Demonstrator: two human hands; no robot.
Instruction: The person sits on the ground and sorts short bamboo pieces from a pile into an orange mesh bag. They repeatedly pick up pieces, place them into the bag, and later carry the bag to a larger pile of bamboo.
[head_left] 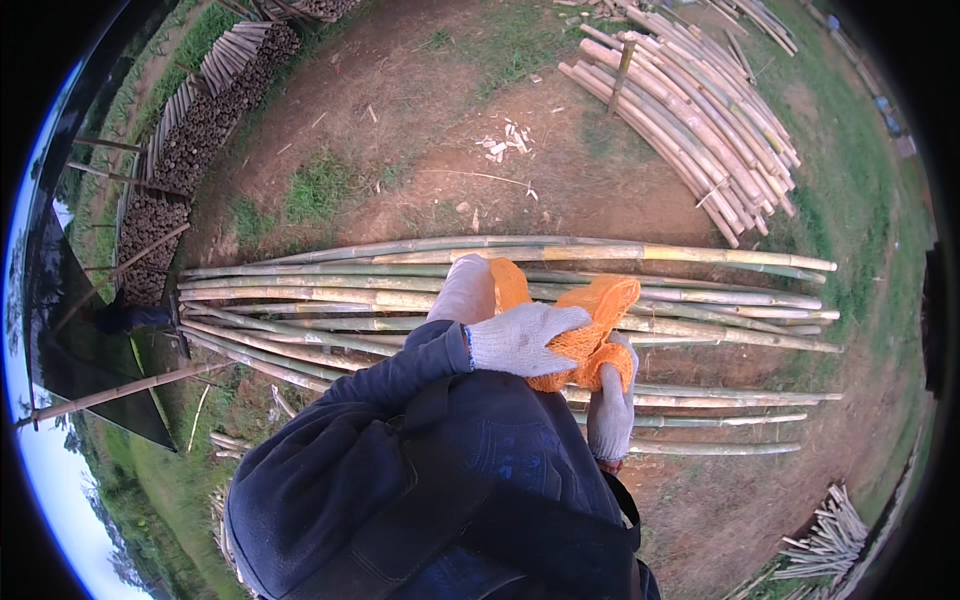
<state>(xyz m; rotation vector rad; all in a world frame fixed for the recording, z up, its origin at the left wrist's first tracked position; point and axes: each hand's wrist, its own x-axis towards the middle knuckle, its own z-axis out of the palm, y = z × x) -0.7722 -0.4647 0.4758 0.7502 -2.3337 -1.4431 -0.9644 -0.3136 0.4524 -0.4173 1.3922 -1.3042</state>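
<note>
Both my hands wear pale grey work gloves and meet in front of my body. In them is a bunched piece of orange mesh cloth point(597, 305). My left hand point(520, 338) grips its left side, the fingers pointing right. Lower down on the right, my right hand point(612, 405) is closed on a folded part of the same cloth. Just beyond my left wrist is a pale shape with an orange end point(508, 284); what it is I cannot make out. Under and beyond my hands lie several long bamboo poles point(700, 295), side by side from left to right.
A stack of bamboo poles point(690, 110) lies at the far right against a short upright post point(622, 75). Cut poles point(215, 110) are piled at the far left. A dark sheet point(90, 350) hangs at the left. Pale chips point(508, 142) litter the dirt; more sticks point(830, 535) lie at the lower right.
</note>
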